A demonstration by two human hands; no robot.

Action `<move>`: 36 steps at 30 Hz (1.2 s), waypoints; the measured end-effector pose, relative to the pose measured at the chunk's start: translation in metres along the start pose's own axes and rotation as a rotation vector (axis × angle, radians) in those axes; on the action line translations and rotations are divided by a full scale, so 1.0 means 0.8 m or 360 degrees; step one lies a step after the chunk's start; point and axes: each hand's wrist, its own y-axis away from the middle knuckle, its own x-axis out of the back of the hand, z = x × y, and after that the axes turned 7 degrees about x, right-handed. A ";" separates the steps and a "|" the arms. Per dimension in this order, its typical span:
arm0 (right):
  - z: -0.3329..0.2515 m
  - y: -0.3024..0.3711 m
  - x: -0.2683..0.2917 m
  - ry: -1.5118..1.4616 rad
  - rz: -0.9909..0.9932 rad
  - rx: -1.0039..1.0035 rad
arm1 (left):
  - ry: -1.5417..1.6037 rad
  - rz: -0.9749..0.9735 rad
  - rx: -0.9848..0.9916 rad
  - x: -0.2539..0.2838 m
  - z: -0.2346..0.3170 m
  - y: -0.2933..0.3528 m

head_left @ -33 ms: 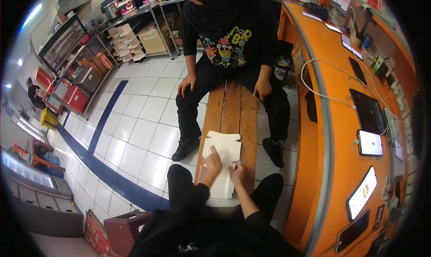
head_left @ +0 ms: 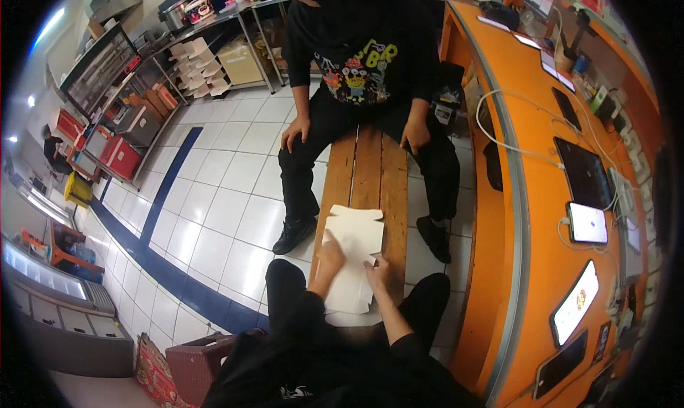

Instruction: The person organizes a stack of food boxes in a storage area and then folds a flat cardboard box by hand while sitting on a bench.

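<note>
A flat, unfolded white cardboard box blank (head_left: 360, 231) lies on the wooden bench (head_left: 367, 167), its cut flaps spread at the far and near ends. My left hand (head_left: 329, 263) is at the left edge of the blank, slightly blurred, with its fingers curled in around that side. My right hand (head_left: 378, 271) grips the right edge beside a notch, thumb on top and fingers bent at the side. The underside of the blank and the fingertips beneath it are hidden.
A person in black (head_left: 360, 66) sits astride the bench's far end, hands on knees. On the right, an orange counter (head_left: 499, 73) carries several phones, a dark tablet (head_left: 583, 171) and cables. Stacked white boxes (head_left: 197, 68) stand at the back left. A brown container (head_left: 199, 372) is near my left.
My left hand has drawn back from over the blank to its left edge, and its outstretched finger has folded in. My right hand stays at the right edge.
</note>
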 end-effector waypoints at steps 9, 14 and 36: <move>-0.025 -0.006 0.049 -0.0706 -0.0292 -0.0118 | 0.1847 -0.1195 0.0253 0.112 -0.044 -0.062; -0.037 -0.028 0.043 -0.0996 -0.0248 -0.0292 | 0.1772 -0.0986 -0.0021 0.085 -0.052 -0.055; -0.049 -0.061 -0.064 0.1131 -0.0096 0.0516 | 0.1510 -0.0643 0.0360 -0.005 -0.061 -0.026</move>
